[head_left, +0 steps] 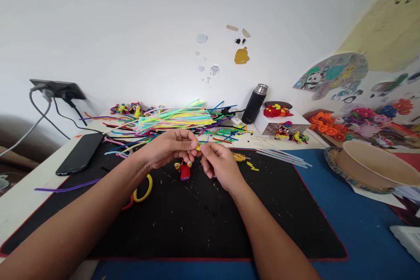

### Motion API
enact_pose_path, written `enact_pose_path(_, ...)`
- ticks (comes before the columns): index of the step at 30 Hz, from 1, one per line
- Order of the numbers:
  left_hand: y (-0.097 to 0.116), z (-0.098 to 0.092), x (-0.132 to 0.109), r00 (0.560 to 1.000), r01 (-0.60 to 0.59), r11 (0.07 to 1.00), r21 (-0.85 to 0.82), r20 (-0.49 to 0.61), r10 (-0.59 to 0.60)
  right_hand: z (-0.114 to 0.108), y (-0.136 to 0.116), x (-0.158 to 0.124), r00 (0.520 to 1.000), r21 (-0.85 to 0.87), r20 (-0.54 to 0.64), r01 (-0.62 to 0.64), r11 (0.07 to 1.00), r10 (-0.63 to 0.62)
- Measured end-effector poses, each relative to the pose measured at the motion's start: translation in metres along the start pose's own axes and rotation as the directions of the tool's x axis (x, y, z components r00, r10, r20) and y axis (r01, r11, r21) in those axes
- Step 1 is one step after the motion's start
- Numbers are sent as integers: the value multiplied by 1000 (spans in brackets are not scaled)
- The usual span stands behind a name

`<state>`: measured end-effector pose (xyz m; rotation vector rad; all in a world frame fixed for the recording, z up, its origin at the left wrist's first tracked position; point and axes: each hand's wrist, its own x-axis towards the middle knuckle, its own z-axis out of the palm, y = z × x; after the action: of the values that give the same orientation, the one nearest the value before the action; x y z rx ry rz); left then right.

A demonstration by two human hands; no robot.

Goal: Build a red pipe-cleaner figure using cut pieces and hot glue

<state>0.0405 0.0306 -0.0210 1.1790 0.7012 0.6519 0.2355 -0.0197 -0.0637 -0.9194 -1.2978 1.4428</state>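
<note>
My left hand (175, 145) and my right hand (220, 162) meet above the black mat (236, 223). Between their pinched fingertips is a small yellow piece (198, 148), which looks like a bit of pipe cleaner. Just under my left fingers stands a small red figure (185, 172) with yellow parts; its upper part is hidden by the hand. Scissors with yellow and red handles (144, 189) lie below my left wrist, their blades covered. Short yellow pieces (252, 166) and a yellow-handled tool (240, 157) are right of my right hand.
A heap of coloured pipe cleaners (173, 121) runs along the wall. A phone (80, 153) lies at left, beside a purple pipe cleaner (65, 190). Behind on the right stand a black flask (254, 105), a white box (275, 121), glue sticks (284, 156) and a beige bowl (380, 164).
</note>
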Motion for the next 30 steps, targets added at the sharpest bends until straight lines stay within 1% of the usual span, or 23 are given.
enact_pose_path(5, 7, -2, -5, 1000, -27, 976, 218, 12, 25, 1, 1, 2, 998, 40, -51, -24, 999, 26)
enact_pose_path(9, 8, -2, -6, 1000, -19, 950, 311, 22, 13, 3, 2, 2, 997, 32, -73, -36, 999, 39)
enact_pose_path(12, 8, -3, -6, 999, -33, 938, 345, 23, 27, 3, 2, 2, 997, 35, -68, -39, 999, 42)
enact_pose_path(17, 8, -4, -5, 993, -88, 914, 397, -40, 113, 1, 0, 3, 996, 101, -79, -29, 995, 37)
enact_pose_path(23, 10, 1, -5, 983, -115, 904, 411, -85, 164, 1, -2, 2, 995, 154, -92, -33, 987, 48)
enact_pose_path(25, 10, 2, -5, 984, -115, 900, 421, -74, 160, 2, -1, 2, 995, 157, -88, -40, 987, 54)
enact_pose_path(30, 6, 1, -4, 994, -91, 895, 436, -14, 108, 2, 0, 3, 993, 165, -98, -45, 985, 61)
